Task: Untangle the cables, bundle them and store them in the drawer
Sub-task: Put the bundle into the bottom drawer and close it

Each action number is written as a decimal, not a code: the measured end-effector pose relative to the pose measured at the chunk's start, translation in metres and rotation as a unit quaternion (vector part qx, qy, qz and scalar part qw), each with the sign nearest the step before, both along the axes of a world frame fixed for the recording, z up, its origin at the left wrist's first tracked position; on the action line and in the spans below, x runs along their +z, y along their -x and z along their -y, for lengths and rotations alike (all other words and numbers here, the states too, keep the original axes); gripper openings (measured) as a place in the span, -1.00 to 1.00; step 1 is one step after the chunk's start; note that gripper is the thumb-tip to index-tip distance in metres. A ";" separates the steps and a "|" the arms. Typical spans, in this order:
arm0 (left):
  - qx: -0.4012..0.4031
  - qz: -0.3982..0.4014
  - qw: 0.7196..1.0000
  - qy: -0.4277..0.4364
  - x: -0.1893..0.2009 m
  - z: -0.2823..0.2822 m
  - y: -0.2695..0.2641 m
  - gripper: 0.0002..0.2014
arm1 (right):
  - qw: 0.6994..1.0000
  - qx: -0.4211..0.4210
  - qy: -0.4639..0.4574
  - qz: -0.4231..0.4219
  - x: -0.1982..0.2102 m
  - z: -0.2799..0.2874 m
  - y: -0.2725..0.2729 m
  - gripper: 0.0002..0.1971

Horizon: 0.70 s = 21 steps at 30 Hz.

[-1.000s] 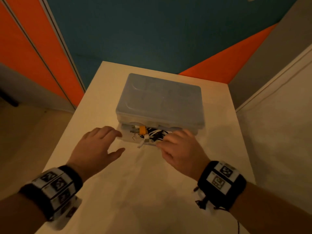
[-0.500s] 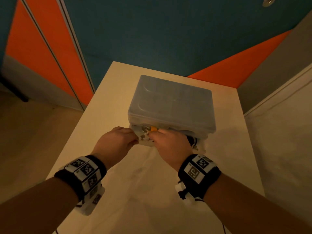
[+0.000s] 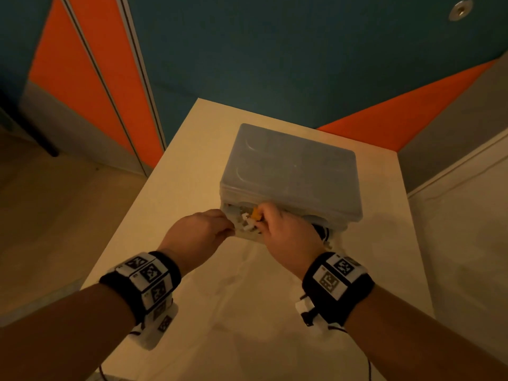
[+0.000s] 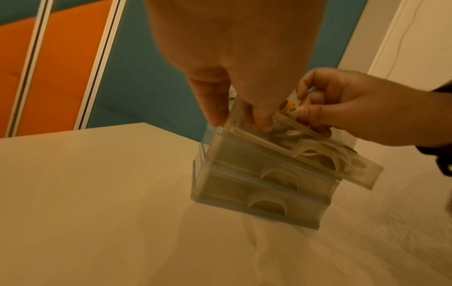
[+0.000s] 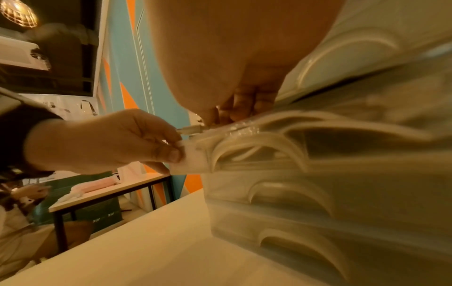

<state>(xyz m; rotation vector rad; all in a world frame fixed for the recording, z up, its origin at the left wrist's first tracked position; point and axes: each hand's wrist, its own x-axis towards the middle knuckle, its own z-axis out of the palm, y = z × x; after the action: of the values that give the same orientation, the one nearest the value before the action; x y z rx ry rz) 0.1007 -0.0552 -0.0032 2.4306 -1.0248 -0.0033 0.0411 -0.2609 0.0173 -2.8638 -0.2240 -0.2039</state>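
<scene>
A translucent grey drawer unit (image 3: 291,171) stands on the white table (image 3: 192,166). Its top drawer (image 3: 247,235) is pulled out a little and slightly askew. Inside lie bundled white cables (image 3: 248,225) with an orange piece (image 3: 256,214); a black cable (image 3: 321,232) shows at the drawer's right end. My left hand (image 3: 220,229) pinches the drawer's (image 4: 318,156) front left corner, thumb outside. My right hand (image 3: 286,232) curls over the cables (image 4: 288,133), fingers on the bundle near the orange piece (image 4: 291,105). The rest of the drawer's contents is hidden.
Two lower drawers (image 4: 264,197) of the unit are closed. The table's left edge (image 3: 132,226) is close to my left arm, and a white wall (image 3: 467,243) borders the right side. Behind stands a teal and orange wall (image 3: 247,64). Another table (image 5: 105,195) stands in the background.
My left hand left the tabletop and took hold of the drawer's left corner. My right hand shifted left over the cables. The view moved closer to the unit.
</scene>
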 end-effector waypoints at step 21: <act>-0.015 -0.006 0.999 -0.039 0.005 0.000 -0.004 -0.94 | 0.988 0.009 0.150 -0.046 0.010 -0.022 0.017 -0.42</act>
<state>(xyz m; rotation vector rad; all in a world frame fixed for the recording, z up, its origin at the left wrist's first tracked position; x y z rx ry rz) 0.1051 -0.0554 0.0022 2.4811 -1.0735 -0.0700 0.0245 -0.2390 0.0273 -3.1578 -0.2839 -0.0347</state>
